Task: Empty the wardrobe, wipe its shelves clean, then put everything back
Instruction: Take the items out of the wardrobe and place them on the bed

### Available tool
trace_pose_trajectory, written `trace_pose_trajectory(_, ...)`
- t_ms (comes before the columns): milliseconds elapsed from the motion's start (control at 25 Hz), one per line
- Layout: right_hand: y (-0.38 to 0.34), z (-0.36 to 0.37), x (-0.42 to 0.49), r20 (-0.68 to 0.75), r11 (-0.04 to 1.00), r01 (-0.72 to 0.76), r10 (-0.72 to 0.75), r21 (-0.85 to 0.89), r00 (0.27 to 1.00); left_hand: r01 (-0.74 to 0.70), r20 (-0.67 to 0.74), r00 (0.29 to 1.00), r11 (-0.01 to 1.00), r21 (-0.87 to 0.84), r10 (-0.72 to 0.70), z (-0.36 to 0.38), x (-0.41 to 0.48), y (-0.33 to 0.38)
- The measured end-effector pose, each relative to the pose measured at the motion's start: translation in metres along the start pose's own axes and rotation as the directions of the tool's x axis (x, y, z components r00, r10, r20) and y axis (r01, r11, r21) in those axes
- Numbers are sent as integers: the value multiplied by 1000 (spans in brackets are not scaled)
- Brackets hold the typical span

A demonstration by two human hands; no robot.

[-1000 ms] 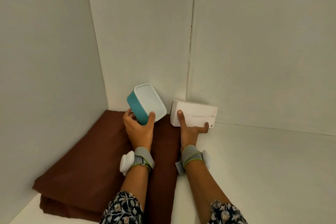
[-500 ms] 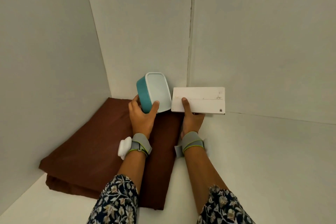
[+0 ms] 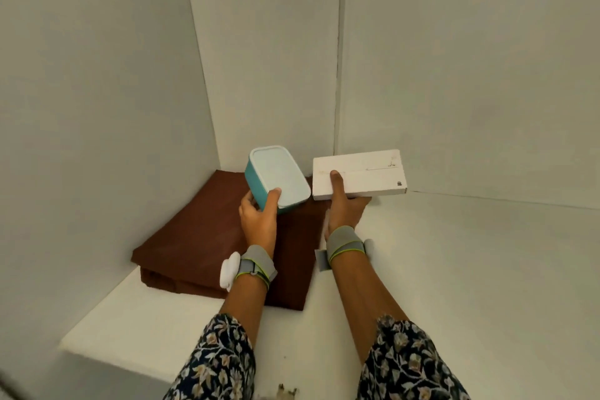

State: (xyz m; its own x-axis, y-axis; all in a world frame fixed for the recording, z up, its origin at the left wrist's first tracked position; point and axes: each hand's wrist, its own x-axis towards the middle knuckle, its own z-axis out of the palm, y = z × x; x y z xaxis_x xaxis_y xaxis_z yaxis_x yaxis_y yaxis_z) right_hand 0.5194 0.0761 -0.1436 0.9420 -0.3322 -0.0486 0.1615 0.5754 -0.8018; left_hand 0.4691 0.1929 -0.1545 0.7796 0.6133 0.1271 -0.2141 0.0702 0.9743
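Left hand grips the teal container by its near end, thumb on the lid, tilted over the brown folded cloth on the wardrobe shelf. Right hand pinches the white box at its left end, near the back wall. Likely risks: box levers out of the end grip; tilted container slips or its lid pops.

**Two boxes held over a white shelf**

The left hand holds a teal box with a pale lid, tipped up over a folded brown cloth. The right hand holds a long white box, thumb on top. The cloth lies in the corner of the white shelf. Both wrists wear grey bands. The sleeves have flowers on them.
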Motion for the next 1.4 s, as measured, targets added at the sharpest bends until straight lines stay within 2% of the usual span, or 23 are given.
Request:
trace_pose_trajectory(240, -55, -46, -97, 6, 991, 105, -105, -79, 994, 69, 120, 991, 995, -69, -61, -42, -89, 22)
trace_pose_trajectory(400, -79, -102, -171, -21, 971, 196, -201, -137, 979, 143, 258, 962, 966, -214, -85, -67, -159, 32)
trace_pose_trajectory(480, -99, -147, -213, -104, 952, 249, -270, -178, 957, 212, 375, 920, 951, -226, -116, -72, -214, 39)
trace_pose_trajectory(680, -129, -197, -270, -103, 898, 330, -373, -290, 922, 242, 426, 897, 938, -248, -119, -68, -276, 42)
trace_pose_trajectory(920, -174, -331, -366, -265, 821, 359, -503, -444, 823, 367, 658, 728, 920, -135, -194, -52, -416, 12)
trace_pose_trajectory(1080, -194, -442, -443, -378, 782, 281, -540, -557, 752, 434, 760, 569, 900, 45, -313, -52, -537, -25)
trace_pose_trajectory(1160, -202, -486, -483, -414, 769, 235, -543, -595, 730, 450, 774, 522, 886, 108, -359, -55, -591, -37)
trace_pose_trajectory(1400, -242, -643, -636, -591, 789, 116, -539, -603, 600, 378, 854, 332, 886, 269, -401, -83, -794, -46)
